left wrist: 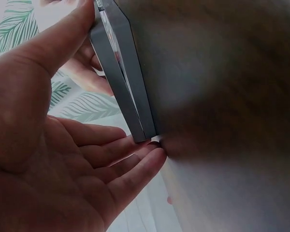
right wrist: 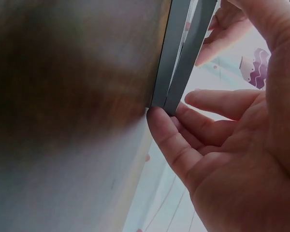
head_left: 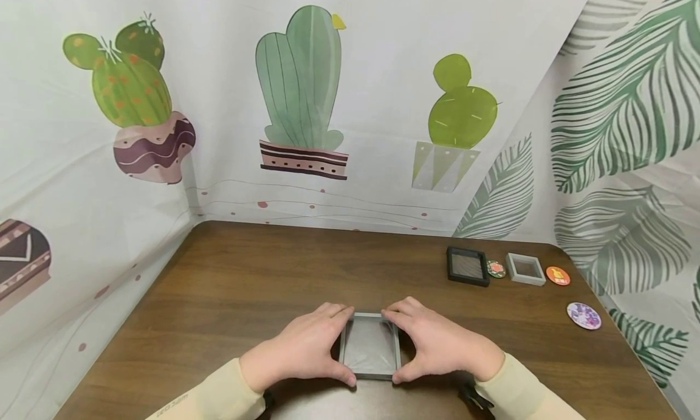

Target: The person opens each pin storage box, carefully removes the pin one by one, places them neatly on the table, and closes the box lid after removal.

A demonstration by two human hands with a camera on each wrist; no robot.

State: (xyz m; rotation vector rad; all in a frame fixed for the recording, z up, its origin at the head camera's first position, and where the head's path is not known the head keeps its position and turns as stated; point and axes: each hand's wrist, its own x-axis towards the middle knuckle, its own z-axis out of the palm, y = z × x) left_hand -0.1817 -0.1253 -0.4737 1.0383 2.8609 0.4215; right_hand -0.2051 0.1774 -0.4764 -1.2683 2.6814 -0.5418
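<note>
A grey square display frame [head_left: 374, 376] with a clear film window [head_left: 370, 346] is low over the near middle of the table. My left hand [head_left: 308, 347] holds its left side, thumb at the near corner and fingers at the far one. On the opposite side my right hand [head_left: 440, 344] grips it the same way. Both wrist views show two stacked halves of the frame [left wrist: 118, 72], joined at the far end, with a narrow gap widening toward the thumbs. Something shiny shows within the gap [right wrist: 181, 46].
At the back right of the brown table [head_left: 262, 268] lie a black frame [head_left: 468, 265] and a white frame [head_left: 526, 268]. Near them are round badges: a red-and-green one [head_left: 496, 269], an orange one [head_left: 558, 276] and a purple one [head_left: 583, 316]. Printed cloth [head_left: 383, 104] hangs behind.
</note>
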